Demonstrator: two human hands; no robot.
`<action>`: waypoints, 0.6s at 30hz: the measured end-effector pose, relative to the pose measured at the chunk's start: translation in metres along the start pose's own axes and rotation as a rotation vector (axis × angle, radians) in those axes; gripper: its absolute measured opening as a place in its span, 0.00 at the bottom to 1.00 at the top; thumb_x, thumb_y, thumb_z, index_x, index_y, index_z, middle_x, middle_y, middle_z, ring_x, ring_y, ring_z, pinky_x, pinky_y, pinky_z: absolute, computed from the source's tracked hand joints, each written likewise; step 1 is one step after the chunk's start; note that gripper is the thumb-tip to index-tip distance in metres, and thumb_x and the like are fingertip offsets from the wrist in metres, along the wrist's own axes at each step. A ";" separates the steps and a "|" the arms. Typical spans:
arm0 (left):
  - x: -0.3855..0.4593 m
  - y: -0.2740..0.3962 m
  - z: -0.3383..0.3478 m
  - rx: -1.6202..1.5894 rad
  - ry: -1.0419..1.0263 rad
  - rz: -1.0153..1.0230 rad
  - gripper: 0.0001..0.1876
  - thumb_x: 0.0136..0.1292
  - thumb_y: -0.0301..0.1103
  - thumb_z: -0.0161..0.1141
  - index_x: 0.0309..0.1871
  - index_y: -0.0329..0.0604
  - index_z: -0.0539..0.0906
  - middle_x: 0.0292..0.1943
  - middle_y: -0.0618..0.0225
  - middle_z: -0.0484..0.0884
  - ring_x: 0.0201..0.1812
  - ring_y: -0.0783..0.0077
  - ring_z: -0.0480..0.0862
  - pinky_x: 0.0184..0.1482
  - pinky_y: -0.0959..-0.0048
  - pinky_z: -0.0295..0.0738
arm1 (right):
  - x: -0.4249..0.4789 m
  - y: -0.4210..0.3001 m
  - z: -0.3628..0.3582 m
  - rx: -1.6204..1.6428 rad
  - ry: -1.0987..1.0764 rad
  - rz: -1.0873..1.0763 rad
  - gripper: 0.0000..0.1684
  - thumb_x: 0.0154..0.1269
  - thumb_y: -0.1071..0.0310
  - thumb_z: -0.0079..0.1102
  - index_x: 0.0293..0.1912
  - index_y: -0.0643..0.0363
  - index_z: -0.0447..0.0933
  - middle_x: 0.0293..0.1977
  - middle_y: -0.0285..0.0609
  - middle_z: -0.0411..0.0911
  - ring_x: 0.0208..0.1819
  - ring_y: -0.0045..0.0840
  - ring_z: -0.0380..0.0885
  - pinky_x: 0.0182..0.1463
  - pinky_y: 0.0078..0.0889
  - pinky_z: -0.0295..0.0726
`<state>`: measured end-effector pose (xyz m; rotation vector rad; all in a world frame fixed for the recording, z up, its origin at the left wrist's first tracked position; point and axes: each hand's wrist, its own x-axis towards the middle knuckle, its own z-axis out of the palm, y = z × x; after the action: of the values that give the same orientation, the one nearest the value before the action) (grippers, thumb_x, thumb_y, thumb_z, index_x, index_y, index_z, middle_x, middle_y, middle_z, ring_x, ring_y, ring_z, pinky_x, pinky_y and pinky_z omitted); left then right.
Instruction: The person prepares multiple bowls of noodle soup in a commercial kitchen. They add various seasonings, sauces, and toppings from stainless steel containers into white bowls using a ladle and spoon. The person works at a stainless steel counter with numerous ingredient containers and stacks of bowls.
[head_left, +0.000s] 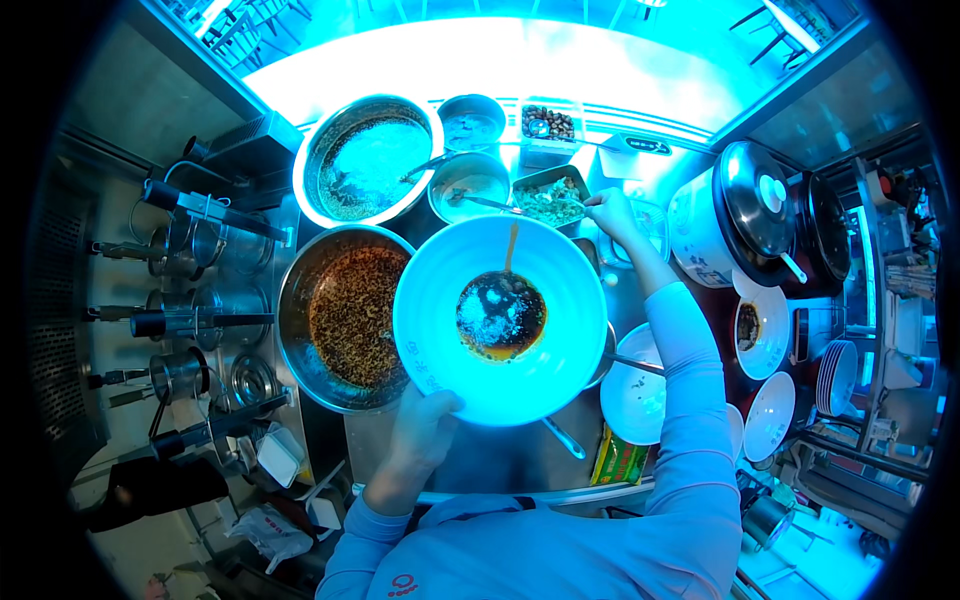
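My left hand (424, 435) grips the near rim of a wide white bowl (555, 367), tilted towards me. Dark brown sauce (501, 315) with white powder lies in its bottom, and a brown streak runs up its far wall. Beyond the bowl, my right hand (611, 214) pinches what looks like the thin handle of a spoon (574, 201) over a metal tray of chopped greens (551, 201). The spoon's other end is hard to make out. Left of the bowl, and partly covered by it, stands a steel basin of dark, flaky chilli oil (360, 315).
A large pot of broth-like liquid (375, 169) with a ladle stands behind the basin. Nearby are two round containers and a tub of nuts or beans (550, 122). Rice cookers (750, 210) and several white bowls (769, 416) line the right. Noodle strainers (232, 315) hang left.
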<state>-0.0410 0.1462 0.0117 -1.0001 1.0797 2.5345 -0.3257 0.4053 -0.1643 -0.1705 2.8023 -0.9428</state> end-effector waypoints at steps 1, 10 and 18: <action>0.000 0.000 0.000 -0.002 0.006 0.006 0.22 0.40 0.16 0.49 0.44 0.37 0.69 0.32 0.67 0.74 0.29 0.75 0.74 0.28 0.80 0.69 | -0.001 0.000 0.000 0.001 -0.004 -0.005 0.10 0.40 0.70 0.55 0.27 0.59 0.80 0.25 0.52 0.77 0.28 0.34 0.78 0.35 0.32 0.75; 0.002 -0.001 -0.003 -0.014 0.022 0.012 0.23 0.39 0.16 0.49 0.45 0.36 0.69 0.32 0.66 0.74 0.31 0.74 0.75 0.30 0.78 0.71 | -0.001 -0.003 0.005 -0.167 0.061 -0.165 0.09 0.41 0.70 0.56 0.27 0.57 0.80 0.26 0.48 0.77 0.28 0.37 0.77 0.35 0.35 0.75; 0.003 -0.001 -0.003 -0.005 0.023 0.008 0.21 0.40 0.16 0.49 0.43 0.36 0.69 0.31 0.67 0.74 0.27 0.76 0.75 0.27 0.80 0.70 | 0.009 -0.022 0.009 -0.570 0.076 -0.101 0.07 0.41 0.71 0.54 0.25 0.55 0.78 0.29 0.48 0.76 0.31 0.39 0.76 0.35 0.40 0.75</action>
<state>-0.0412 0.1447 0.0080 -1.0306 1.0863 2.5386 -0.3313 0.3810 -0.1594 -0.3568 3.0800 -0.1413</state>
